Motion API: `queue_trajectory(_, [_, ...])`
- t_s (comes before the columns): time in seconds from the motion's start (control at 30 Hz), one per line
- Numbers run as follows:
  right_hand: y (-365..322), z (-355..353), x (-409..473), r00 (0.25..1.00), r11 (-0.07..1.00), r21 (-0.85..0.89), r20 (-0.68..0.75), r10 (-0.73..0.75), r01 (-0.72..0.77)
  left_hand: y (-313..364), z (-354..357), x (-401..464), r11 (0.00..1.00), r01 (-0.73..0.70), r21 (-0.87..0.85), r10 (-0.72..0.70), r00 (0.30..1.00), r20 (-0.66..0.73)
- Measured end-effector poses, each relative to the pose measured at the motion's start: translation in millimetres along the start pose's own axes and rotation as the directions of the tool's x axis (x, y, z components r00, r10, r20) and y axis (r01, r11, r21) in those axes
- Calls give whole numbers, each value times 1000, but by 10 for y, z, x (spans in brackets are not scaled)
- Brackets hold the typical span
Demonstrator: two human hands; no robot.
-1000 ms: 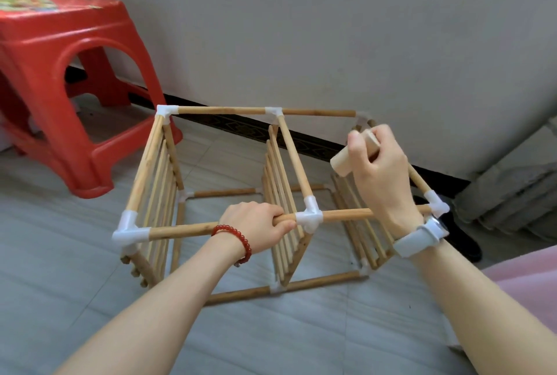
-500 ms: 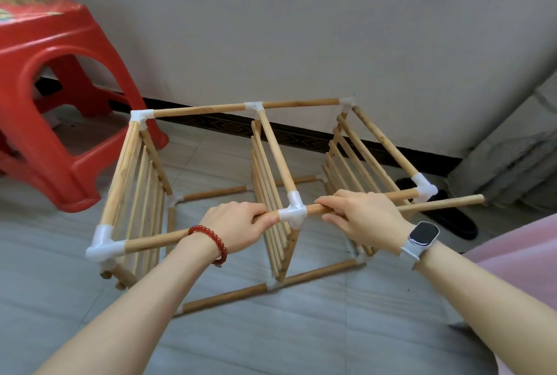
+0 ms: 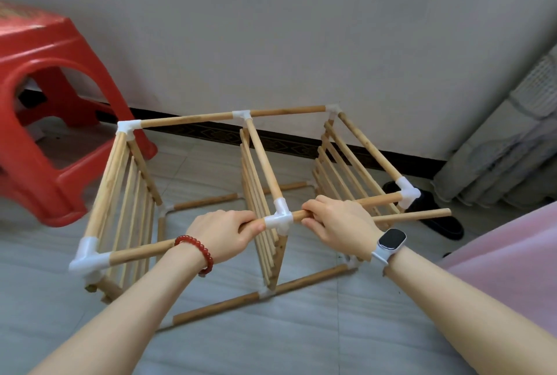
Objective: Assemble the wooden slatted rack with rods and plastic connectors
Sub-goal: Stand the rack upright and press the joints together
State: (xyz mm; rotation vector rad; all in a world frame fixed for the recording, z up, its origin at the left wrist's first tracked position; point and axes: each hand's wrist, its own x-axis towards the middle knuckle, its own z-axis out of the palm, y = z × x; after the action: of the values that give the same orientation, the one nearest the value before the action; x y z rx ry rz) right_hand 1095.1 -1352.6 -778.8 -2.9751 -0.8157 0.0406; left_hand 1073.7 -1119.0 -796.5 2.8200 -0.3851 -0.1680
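Observation:
The wooden rack (image 3: 193,118) stands on the floor: three slatted panels joined by rods and white plastic connectors. My left hand (image 3: 224,234) grips the near top rod just left of the middle connector (image 3: 278,219). Just right of that connector, my right hand (image 3: 340,222) grips the same line's rod, which runs on to the right corner connector (image 3: 408,194). The right hand also holds a loose rod (image 3: 416,215), which sticks out level to the right below the frame rod. A left corner connector (image 3: 87,257) caps the near left panel.
A red plastic stool (image 3: 45,109) stands at the left, close to the rack's far left corner. The wall runs right behind the rack. A black shoe (image 3: 437,218) lies beyond the right panel, grey ribbed fabric (image 3: 512,148) beside it, pink cloth (image 3: 512,269) near right.
My right hand came down from the far right rod, turned its loose rod from upright to level, and now grips the near top rod beside the middle connector. The left hand kept its grip.

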Motion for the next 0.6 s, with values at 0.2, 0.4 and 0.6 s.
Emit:
queue_trajectory(0.2, [-200, -406, 35, 969, 940, 332, -192, 154, -84, -2, 10, -10, 999, -12, 33, 12, 1000, -24])
queue_trajectory(0.4, [-491, -821, 171, 570, 871, 435, -785, 241, 231, 26, 35, -75, 999, -40, 36, 42, 997, -66])
queue_trajectory(0.6, [-604, -133, 184, 920, 967, 236, -350, 176, -95, -198, -68, -324, 998, -29, 51, 34, 994, -100])
